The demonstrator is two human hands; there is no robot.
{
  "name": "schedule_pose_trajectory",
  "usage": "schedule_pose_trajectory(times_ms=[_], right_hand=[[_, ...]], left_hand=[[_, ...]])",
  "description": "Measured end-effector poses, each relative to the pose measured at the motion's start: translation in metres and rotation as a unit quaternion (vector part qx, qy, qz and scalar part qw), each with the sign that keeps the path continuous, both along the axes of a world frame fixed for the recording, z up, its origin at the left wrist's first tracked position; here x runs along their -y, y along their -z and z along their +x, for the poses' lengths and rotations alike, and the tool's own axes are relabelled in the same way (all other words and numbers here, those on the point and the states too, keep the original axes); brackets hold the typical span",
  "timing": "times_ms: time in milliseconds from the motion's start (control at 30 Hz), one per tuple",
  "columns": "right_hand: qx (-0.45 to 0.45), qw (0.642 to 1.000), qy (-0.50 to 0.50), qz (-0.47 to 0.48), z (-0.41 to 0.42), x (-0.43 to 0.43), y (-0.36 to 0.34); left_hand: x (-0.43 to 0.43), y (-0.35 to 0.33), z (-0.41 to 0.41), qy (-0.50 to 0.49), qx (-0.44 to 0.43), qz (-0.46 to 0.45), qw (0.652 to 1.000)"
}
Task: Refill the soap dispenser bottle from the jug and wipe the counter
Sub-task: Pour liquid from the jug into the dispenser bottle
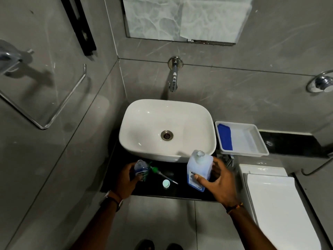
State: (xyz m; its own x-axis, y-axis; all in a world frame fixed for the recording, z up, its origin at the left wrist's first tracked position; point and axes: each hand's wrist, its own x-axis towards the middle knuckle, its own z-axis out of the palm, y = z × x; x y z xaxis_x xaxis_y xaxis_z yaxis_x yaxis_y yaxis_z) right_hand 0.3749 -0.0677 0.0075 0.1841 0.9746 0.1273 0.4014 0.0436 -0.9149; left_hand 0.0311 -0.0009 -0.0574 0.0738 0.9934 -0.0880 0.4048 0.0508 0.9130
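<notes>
While L hand (126, 179) fingers grip dispenser bottle (141, 169), R hand (219, 181) fingers wrap round uncapped jug (199, 168).

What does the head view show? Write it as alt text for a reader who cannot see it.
A person's left hand grips a soap dispenser bottle and the right hand holds an uncapped jug at a black counter before a white sink. The green-collared pump and a round cap lie between them; a blue cloth sits in a white tray.

White sink (153, 154) — black counter (180, 189), blue cloth (224, 137).
</notes>
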Motion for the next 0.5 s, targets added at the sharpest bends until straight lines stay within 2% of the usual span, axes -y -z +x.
schedule_pose_trajectory(times_ms=[233,400,500], right_hand=[[0.051,0.997,-0.034,0.049,-0.022,-0.017,-0.084],[0.168,0.981,-0.031,0.093,-0.031,-0.033,-0.155],[0.249,0.961,-0.012,0.118,-0.033,-0.045,-0.190]], left_hand=[[-0.013,-0.078,0.009,0.030,-0.003,0.068,0.997],[-0.034,-0.144,0.016,0.093,-0.036,0.111,0.989],[-0.045,-0.177,0.023,0.119,-0.014,0.126,0.985]])
